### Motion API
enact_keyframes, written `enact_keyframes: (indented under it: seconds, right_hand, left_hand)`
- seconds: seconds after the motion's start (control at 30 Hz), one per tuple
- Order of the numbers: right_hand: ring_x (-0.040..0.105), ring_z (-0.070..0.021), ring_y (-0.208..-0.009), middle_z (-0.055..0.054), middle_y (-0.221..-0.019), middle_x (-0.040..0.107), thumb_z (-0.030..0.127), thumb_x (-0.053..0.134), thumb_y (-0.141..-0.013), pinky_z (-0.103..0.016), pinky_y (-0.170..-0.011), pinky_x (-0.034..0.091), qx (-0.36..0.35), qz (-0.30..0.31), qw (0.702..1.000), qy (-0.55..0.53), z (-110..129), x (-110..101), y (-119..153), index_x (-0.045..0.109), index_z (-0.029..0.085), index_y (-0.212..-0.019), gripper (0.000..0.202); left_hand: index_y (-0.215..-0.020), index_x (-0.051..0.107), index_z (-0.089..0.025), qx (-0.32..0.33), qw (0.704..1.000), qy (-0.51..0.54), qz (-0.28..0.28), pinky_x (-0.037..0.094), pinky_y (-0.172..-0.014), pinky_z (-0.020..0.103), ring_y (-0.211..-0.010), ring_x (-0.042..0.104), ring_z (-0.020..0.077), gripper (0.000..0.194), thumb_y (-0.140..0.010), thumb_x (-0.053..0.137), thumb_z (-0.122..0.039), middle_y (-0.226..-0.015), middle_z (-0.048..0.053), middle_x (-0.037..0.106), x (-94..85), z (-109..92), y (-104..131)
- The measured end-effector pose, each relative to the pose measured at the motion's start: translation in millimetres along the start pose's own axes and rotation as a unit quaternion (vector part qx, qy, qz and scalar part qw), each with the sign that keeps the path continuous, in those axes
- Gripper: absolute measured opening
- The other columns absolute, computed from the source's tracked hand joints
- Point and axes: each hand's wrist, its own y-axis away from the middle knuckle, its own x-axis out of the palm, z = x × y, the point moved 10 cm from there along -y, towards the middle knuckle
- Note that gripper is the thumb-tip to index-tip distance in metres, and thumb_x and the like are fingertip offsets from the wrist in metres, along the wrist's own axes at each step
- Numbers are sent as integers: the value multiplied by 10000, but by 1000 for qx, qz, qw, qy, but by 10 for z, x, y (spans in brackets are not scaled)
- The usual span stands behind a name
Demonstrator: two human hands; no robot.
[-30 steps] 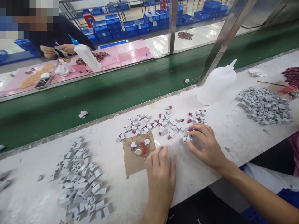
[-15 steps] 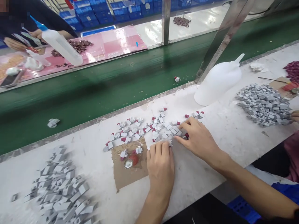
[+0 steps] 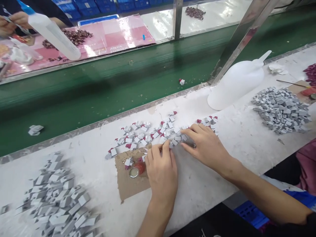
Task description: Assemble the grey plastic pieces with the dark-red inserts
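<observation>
My left hand (image 3: 162, 174) hovers palm down over the right edge of a brown cardboard piece (image 3: 132, 191). Its fingers are bent and a little apart, with no held thing showing; the undersides are hidden. On the cardboard lie a bottle cap (image 3: 134, 172), a round red thing (image 3: 140, 167) and a small grey-and-red piece (image 3: 128, 161). My right hand (image 3: 206, 146) reaches into a spread of small grey-and-dark-red pieces (image 3: 144, 134). Its thumb and forefinger are apart, close to or touching the nearest pieces.
Grey block-like parts (image 3: 59, 197) are heaped at the left, more grey parts (image 3: 281, 110) at the right. A white scoop (image 3: 237, 85) stands near a slanted metal post (image 3: 243, 42). A green conveyor belt (image 3: 103, 89) runs behind. Across it, another person's hands (image 3: 17, 21) work near a white bottle (image 3: 54, 36).
Both hands have shifted slightly left, and the left forefinger has lifted apart from its neighbours. On the belt, the loose pieces have moved left. The camera view has tilted slightly.
</observation>
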Motion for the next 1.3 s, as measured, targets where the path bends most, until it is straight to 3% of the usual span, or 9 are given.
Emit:
enact_keyframes:
  seconds: [0.2,0.37,0.47,0.63,0.9,1.03,1.3]
  right_hand:
    - [747,-332,-1052,-91,-1087,797,187,672,-1092,-474,-897,561,-4,27,1000,-5,-74,31,111,751,248,-1127,105]
    - [731,-352,-1106,-143,-1220,759,253,744,-1080,-493,-938,595,4,-15,1000,-13,20,-33,102,764,227,-1304,226]
    - [703,-371,-1177,-166,-1310,721,304,780,-1083,-517,-995,592,-11,-18,1000,-20,131,64,39,765,245,-1358,282]
    - [669,-366,-1132,-169,-1267,707,256,706,-1102,-508,-961,558,-13,-23,1000,-5,135,199,-89,801,233,-1149,108]
    - [670,-376,-1155,-186,-1307,705,217,644,-1091,-504,-947,532,-3,-47,999,1,105,81,-180,807,223,-1240,221]
    - [667,-379,-1153,-186,-1306,715,305,715,-1093,-507,-950,537,-15,-39,999,-19,203,143,-295,818,224,-1144,141]
    - [655,-357,-1135,-162,-1233,735,215,655,-1102,-483,-944,543,-34,-22,998,-46,305,246,-545,805,241,-1019,173]
  left_hand:
    - [-1315,751,-177,-17,1000,10,7,507,-888,412,-1012,680,290,289,-1169,504,-141,-1119,120,724,67,64,-100]
    - [-1244,752,-182,-5,1000,-11,3,475,-864,418,-1013,683,305,234,-1181,528,-158,-1089,104,758,63,58,-150]
    - [-1223,756,-191,-16,1000,0,-6,468,-870,410,-1023,688,296,244,-1191,515,-169,-1087,102,762,19,72,-133]
    - [-1208,753,-197,-16,1000,-7,-5,466,-868,416,-990,671,294,239,-1175,519,-162,-1057,99,762,-32,16,-24]
    - [-1328,731,-177,1,1000,7,11,475,-872,409,-970,666,296,241,-1142,581,-148,-1038,88,773,10,-69,107]
    - [-1364,716,-159,-10,1000,-17,4,470,-863,419,-951,663,304,257,-1138,595,-160,-1010,84,770,0,-39,83]
    - [-1256,737,-169,5,1000,-24,0,470,-829,411,-898,684,284,219,-1128,571,-103,-984,76,769,13,-95,131]
